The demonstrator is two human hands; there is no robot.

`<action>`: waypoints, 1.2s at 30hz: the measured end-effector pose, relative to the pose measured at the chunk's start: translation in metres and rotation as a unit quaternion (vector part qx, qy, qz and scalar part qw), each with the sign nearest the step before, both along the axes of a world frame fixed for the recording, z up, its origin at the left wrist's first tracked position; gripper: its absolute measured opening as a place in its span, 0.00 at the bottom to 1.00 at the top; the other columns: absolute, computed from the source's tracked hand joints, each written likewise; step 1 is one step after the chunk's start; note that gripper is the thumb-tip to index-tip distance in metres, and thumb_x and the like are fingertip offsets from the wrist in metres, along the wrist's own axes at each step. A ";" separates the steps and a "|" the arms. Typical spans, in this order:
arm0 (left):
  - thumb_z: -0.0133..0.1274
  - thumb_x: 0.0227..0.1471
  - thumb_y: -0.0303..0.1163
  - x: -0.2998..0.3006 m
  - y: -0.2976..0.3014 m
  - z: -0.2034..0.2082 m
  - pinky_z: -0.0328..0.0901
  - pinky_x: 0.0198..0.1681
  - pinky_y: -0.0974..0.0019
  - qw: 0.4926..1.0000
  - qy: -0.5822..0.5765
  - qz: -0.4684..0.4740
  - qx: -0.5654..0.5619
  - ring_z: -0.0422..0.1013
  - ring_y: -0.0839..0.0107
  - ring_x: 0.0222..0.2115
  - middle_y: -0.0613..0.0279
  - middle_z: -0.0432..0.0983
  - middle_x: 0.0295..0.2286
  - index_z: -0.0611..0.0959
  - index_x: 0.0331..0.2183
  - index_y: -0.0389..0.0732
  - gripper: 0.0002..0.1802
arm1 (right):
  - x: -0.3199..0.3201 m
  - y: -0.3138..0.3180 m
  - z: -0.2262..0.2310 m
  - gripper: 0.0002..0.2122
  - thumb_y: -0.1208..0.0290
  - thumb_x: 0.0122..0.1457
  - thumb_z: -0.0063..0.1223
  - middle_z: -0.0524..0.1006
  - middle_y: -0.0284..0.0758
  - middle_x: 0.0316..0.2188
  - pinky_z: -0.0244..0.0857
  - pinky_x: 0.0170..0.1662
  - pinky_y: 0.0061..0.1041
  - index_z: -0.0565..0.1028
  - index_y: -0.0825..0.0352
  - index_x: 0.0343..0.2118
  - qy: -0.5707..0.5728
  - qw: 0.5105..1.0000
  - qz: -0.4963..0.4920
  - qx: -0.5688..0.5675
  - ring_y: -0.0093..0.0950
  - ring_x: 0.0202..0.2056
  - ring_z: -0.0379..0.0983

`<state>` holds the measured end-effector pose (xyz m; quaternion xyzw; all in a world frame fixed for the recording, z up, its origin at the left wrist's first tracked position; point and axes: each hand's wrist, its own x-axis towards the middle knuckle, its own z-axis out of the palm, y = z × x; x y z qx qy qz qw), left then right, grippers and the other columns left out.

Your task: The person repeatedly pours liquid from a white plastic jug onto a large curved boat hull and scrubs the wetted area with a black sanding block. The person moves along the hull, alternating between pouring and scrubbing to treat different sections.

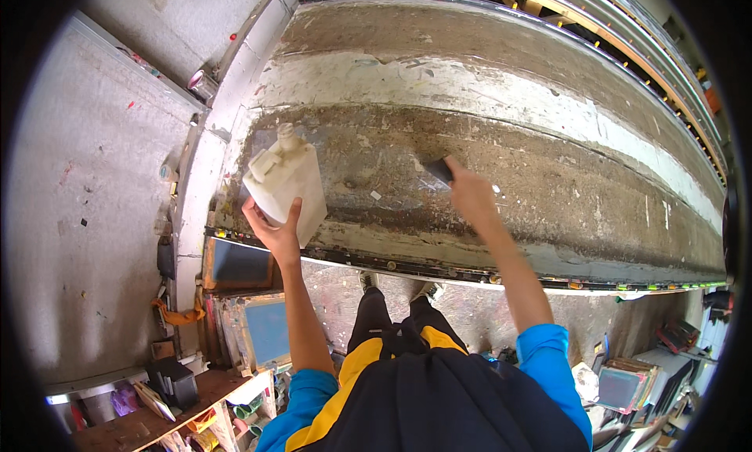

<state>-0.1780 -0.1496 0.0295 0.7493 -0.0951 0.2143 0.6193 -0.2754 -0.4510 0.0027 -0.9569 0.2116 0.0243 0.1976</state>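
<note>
At worktable (564, 166) left end: off-white plastic jug (301, 182) | left hand (276, 234) clasps its lower body; right hand (470, 193) grips dark flat scraper (439, 170) | jug likely semi-stiff, slick, weight unclear; best hold: moulded handle (267, 165)

From the wearer's head, my wide fisheye looks steeply down, fairly near the left hand (278, 234) and right hand (472, 195); it faces the table (548, 166) under and beyond them, with the shoes (428, 291) on their near side.
</note>
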 end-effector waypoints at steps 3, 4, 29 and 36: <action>0.64 0.32 0.25 0.000 -0.006 -0.004 0.54 0.45 0.66 1.000 0.010 -0.007 -0.005 0.60 0.69 0.39 0.59 0.62 0.36 0.65 0.41 0.38 0.33 | -0.015 -0.033 0.018 0.21 0.69 0.50 0.49 0.75 0.47 0.28 0.65 0.34 0.42 0.61 0.54 0.49 -0.027 0.998 -0.045 0.044 0.45 0.30 0.72; 0.64 0.32 0.25 0.001 -0.006 -0.005 0.54 0.45 0.66 1.000 0.015 -0.012 -0.012 0.60 0.69 0.39 0.59 0.62 0.36 0.65 0.42 0.38 0.33 | -0.020 -0.039 0.023 0.22 0.69 0.50 0.49 0.74 0.48 0.28 0.65 0.34 0.42 0.61 0.55 0.49 -0.050 0.995 -0.080 0.028 0.46 0.30 0.72; 0.66 0.30 0.31 0.087 0.004 -0.020 0.58 0.41 0.67 0.987 0.034 -0.159 0.008 0.59 0.70 0.38 0.61 0.60 0.37 0.64 0.43 0.38 0.36 | -0.006 0.059 -0.004 0.19 0.84 0.45 0.45 0.73 0.41 0.27 0.69 0.25 0.29 0.68 0.60 0.42 -0.014 0.991 -0.058 -0.122 0.34 0.24 0.71; 0.66 0.30 0.31 0.095 0.013 -0.027 0.57 0.42 0.65 0.984 0.043 -0.175 0.003 0.59 0.70 0.38 0.61 0.60 0.36 0.65 0.43 0.38 0.37 | -0.016 0.078 -0.027 0.18 0.81 0.43 0.49 0.73 0.39 0.31 0.67 0.35 0.30 0.69 0.59 0.40 -0.150 0.959 0.047 -0.235 0.34 0.32 0.72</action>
